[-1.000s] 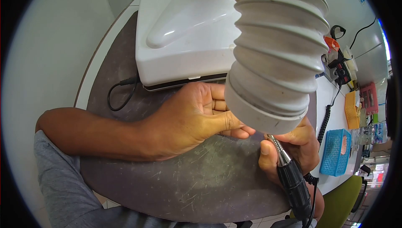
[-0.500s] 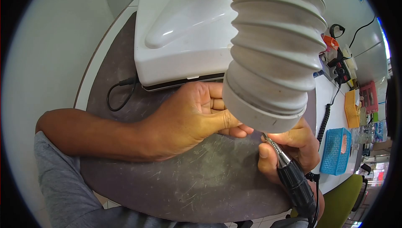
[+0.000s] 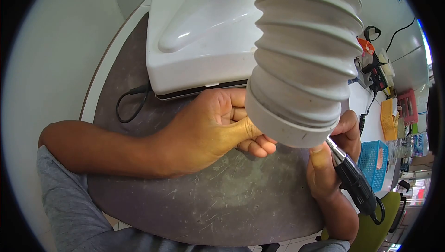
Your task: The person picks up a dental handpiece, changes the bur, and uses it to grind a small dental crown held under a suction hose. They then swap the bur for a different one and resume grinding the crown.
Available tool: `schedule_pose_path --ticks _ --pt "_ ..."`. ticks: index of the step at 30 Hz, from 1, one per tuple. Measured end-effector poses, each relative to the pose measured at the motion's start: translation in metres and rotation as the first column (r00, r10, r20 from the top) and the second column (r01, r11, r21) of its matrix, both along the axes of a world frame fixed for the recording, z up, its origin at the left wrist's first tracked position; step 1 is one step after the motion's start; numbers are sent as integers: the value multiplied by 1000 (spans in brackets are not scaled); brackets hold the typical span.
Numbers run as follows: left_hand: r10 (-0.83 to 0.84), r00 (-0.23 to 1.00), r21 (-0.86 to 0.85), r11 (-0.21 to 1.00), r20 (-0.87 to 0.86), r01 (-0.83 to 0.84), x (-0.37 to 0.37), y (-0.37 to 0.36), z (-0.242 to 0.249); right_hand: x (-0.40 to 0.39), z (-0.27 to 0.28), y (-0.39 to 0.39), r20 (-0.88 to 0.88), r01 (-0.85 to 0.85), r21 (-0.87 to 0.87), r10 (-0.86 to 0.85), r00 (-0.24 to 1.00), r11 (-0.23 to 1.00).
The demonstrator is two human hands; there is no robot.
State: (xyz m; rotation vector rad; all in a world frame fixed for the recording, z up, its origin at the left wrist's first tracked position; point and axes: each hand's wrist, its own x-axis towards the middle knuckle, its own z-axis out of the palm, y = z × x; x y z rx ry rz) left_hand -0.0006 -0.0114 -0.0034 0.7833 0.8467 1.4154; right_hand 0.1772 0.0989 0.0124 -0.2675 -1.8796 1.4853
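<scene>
My right hand (image 3: 327, 159) grips a black and silver rotary handpiece (image 3: 354, 180), its metal nose angled up and left beneath the hose mouth. The tip of the handpiece is hidden. A ribbed white suction hose (image 3: 303, 66) hangs over both hands and covers some of their fingers. My left hand (image 3: 218, 127) is closed, thumb pressed toward curled fingers. Its fingertips lie partly behind the hose rim, so what they pinch, if anything, cannot be seen.
A white machine housing (image 3: 199, 34) stands at the back of the scratched dark mat (image 3: 208, 201). A short black cable (image 3: 125, 108) loops beside it. To the right are a blue basket (image 3: 373, 166), a yellow basket (image 3: 389, 120), a coiled cord and a green chair (image 3: 382, 224).
My right hand has moved right and turned with the handpiece, its thumb now under the hose rim. My left hand has barely shifted.
</scene>
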Motion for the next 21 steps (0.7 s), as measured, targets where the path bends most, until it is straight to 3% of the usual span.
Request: schedule_pose_path --ticks 3,6,10,15,19,21 --pt "15 989 -6 1000 -144 -16 1 1 4 9 -3 4 26 -94 23 93 995 995" --pt "13 969 -31 999 -247 -22 -2 -2 10 8 1 -4 64 -45 -36 48 997 998" --pt "14 972 -31 999 -233 -22 -1 -2 10 8 4 -7 99 -62 -72 69 993 995" --pt "26 967 -11 999 -252 -30 -1 -3 7 5 2 -5 96 -100 45 96 991 994" --pt "54 949 33 998 -310 -46 0 -2 6 3 2 -8 77 -55 38 52 996 998" --pt "58 955 26 998 -291 -53 1 -3 7 4 3 -7 136 -54 103 40 990 993"
